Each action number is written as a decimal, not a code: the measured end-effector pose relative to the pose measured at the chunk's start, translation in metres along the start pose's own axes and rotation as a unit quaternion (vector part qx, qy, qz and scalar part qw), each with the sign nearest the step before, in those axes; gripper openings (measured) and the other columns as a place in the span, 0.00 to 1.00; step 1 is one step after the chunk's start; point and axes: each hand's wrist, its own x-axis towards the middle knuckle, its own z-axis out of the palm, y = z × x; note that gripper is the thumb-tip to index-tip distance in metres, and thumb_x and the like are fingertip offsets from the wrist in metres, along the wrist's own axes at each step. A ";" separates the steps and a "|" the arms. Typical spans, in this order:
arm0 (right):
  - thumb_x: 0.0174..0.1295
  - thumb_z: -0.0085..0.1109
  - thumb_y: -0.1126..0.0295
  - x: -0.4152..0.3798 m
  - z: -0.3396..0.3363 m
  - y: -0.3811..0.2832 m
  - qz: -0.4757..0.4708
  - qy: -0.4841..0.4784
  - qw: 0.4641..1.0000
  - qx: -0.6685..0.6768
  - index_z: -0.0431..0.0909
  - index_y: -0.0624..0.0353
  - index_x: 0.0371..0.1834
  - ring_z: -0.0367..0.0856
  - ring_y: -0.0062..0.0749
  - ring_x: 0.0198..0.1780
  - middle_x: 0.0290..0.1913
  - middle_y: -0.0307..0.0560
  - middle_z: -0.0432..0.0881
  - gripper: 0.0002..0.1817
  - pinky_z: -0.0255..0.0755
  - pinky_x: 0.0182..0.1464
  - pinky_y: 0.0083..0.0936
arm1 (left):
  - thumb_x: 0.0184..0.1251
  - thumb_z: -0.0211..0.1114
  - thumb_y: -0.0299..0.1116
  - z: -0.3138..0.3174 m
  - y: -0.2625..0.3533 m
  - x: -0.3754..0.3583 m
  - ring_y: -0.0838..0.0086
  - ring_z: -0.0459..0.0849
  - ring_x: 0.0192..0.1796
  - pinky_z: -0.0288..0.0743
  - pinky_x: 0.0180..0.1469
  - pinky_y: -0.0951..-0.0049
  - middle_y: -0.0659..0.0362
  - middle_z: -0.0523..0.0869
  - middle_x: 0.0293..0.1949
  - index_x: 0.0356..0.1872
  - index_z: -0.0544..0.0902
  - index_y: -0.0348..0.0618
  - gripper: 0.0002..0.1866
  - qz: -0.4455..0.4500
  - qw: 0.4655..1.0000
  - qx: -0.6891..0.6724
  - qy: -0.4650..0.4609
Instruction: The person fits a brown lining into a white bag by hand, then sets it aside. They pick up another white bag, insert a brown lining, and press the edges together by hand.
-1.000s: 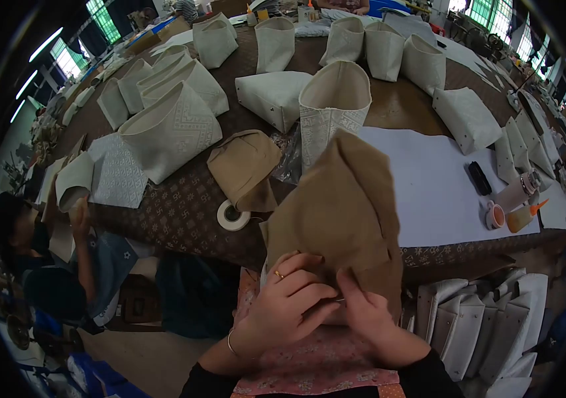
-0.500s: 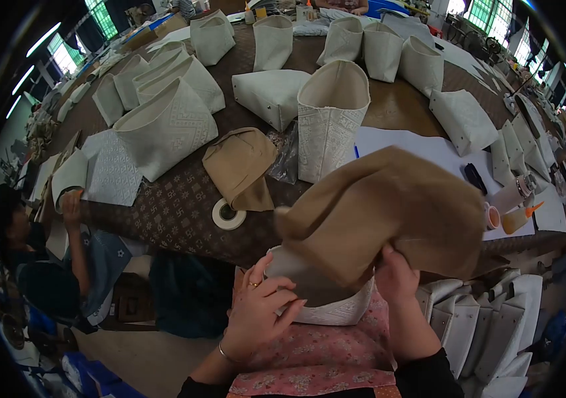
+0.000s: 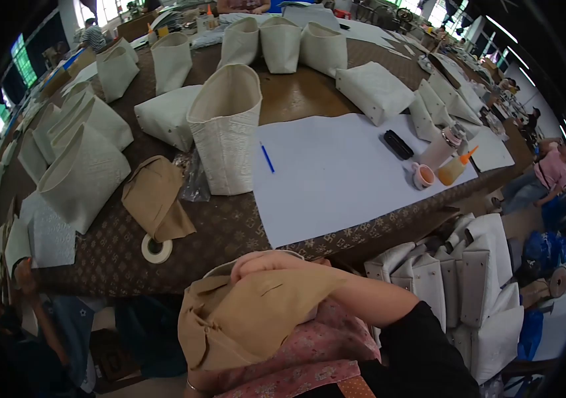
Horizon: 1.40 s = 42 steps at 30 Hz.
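At the table's front edge, tan fabric (image 3: 263, 308) hangs over a pale bag whose rim (image 3: 289, 253) shows behind it, close to the person's lap. My right hand (image 3: 266, 263) reaches across over the fabric and into the opening, with its fingers hidden. Below the fabric only a braceleted wrist of my left hand shows; that hand is covered. Another tan fabric piece (image 3: 157, 199) lies on the patterned table beside a roll of white tape (image 3: 157, 249). An upright pale embossed bag (image 3: 226, 142) stands behind them.
White paper (image 3: 329, 172) bears a blue pen (image 3: 267, 158), a black case (image 3: 398, 144), a pink cup (image 3: 422, 176) and a glue bottle (image 3: 453, 170). Pale bags (image 3: 485, 272) are stacked at lower right. A co-worker's arm (image 3: 41, 305) is at left.
The tan fabric has come down from the air onto the bag at the lap. My right hand has moved left into the opening, and my left hand has gone under the fabric. The view has turned right.
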 end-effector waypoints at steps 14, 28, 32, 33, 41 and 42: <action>0.65 0.57 0.62 -0.010 -0.008 0.119 0.271 -0.379 0.741 -0.483 0.77 0.51 0.65 0.74 0.35 0.66 0.66 0.44 0.77 0.24 0.66 0.67 0.30 | 0.46 0.68 0.31 -0.014 -0.054 -0.015 0.51 0.73 0.66 0.56 0.69 0.42 0.63 0.81 0.31 0.27 0.88 0.49 0.05 0.250 0.939 0.233 -0.031; 0.54 0.60 0.70 0.017 0.069 -0.002 0.329 -0.276 0.751 -0.501 0.88 0.59 0.44 0.88 0.44 0.47 0.44 0.59 0.88 0.15 0.82 0.41 0.39 | 0.50 0.73 0.30 -0.035 0.005 -0.003 0.52 0.77 0.61 0.56 0.71 0.47 0.64 0.81 0.29 0.25 0.87 0.54 0.03 0.147 0.949 0.274 0.043; 0.57 0.55 0.74 -0.011 0.065 0.038 0.178 -0.012 0.892 -0.414 0.81 0.66 0.40 0.85 0.53 0.42 0.37 0.61 0.84 0.10 0.79 0.42 0.40 | 0.50 0.74 0.30 -0.027 0.015 0.014 0.52 0.78 0.60 0.56 0.71 0.46 0.64 0.82 0.29 0.25 0.86 0.51 0.04 0.071 0.961 0.262 0.052; 0.57 0.55 0.74 -0.012 0.065 0.044 0.184 -0.007 0.889 -0.419 0.81 0.66 0.40 0.85 0.53 0.42 0.37 0.61 0.84 0.10 0.79 0.42 0.40 | 0.50 0.74 0.30 -0.021 0.015 0.017 0.52 0.78 0.60 0.56 0.71 0.46 0.64 0.82 0.29 0.25 0.86 0.51 0.04 0.078 0.963 0.255 0.047; 0.59 0.56 0.72 -0.006 0.059 0.031 0.117 0.066 0.941 -0.312 0.73 0.62 0.50 0.82 0.57 0.37 0.32 0.60 0.81 0.15 0.74 0.40 0.45 | 0.50 0.74 0.30 0.013 0.015 0.029 0.52 0.78 0.60 0.57 0.71 0.46 0.63 0.82 0.30 0.26 0.86 0.51 0.04 0.112 0.969 0.221 0.002; 0.59 0.56 0.72 -0.006 0.061 0.028 0.117 0.068 0.940 -0.314 0.73 0.62 0.50 0.82 0.57 0.37 0.32 0.60 0.81 0.15 0.74 0.40 0.45 | 0.50 0.74 0.30 0.015 0.015 0.030 0.52 0.78 0.60 0.57 0.71 0.47 0.63 0.82 0.30 0.26 0.86 0.51 0.04 0.116 0.969 0.219 0.001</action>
